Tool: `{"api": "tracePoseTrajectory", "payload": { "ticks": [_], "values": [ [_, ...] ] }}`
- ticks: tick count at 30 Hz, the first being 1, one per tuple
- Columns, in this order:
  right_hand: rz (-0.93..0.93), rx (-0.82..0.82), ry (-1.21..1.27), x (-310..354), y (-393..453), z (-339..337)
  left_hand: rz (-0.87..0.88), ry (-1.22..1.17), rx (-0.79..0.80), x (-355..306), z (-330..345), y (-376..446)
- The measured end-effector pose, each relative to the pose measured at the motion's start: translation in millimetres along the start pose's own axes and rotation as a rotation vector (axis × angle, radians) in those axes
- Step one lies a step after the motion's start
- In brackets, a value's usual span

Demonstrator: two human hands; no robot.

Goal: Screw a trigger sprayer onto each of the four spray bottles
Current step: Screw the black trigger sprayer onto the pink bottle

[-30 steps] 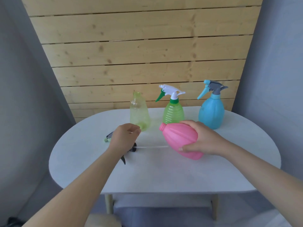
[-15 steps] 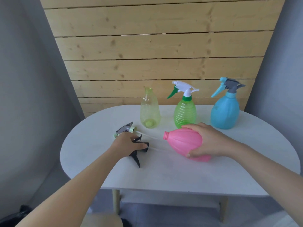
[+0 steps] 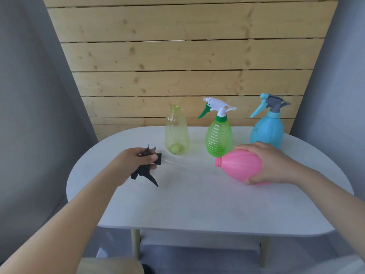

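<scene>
The left hand (image 3: 136,159) grips a black trigger sprayer (image 3: 146,167) above the tabletop (image 3: 197,204), its dip tube seemingly blurred, while the right hand (image 3: 270,165) clasps the tilted, capless pink bottle (image 3: 240,168).

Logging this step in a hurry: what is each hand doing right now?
Left hand: closed around the black trigger sprayer.
Right hand: closed on the pink bottle, which is tipped on its side with its open neck toward the left hand.

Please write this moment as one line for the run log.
left hand: holds black sprayer | right hand: holds pink bottle, tilted, uncapped | capped: two of four
</scene>
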State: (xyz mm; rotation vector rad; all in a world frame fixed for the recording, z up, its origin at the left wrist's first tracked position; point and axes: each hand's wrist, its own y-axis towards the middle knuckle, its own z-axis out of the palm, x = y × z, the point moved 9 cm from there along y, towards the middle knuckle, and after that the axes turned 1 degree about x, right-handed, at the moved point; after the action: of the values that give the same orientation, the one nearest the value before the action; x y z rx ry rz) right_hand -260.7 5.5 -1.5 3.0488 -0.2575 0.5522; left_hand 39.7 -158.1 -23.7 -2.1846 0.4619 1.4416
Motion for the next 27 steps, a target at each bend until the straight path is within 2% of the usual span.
{"api": "tracePoseTrajectory", "payload": {
  "ticks": [4,10,16,27],
  "values": [
    [-0.051,-0.026,0.083,5.4,-2.2,-1.1,0.01,-0.084,0.044,1.2,0.3,-0.2],
    [-0.103,-0.095,0.17,16.2,-3.2,-8.2,0.033,-0.09,0.09,-3.3,9.5,-1.0],
    [-0.12,-0.08,0.14,21.5,-3.2,-6.6,0.05,-0.131,0.135,-8.0,17.1,-2.2],
    [-0.081,-0.114,0.085,16.3,-2.3,-10.2,0.03,-0.168,0.089,-6.3,8.0,-1.9]
  ]
}}
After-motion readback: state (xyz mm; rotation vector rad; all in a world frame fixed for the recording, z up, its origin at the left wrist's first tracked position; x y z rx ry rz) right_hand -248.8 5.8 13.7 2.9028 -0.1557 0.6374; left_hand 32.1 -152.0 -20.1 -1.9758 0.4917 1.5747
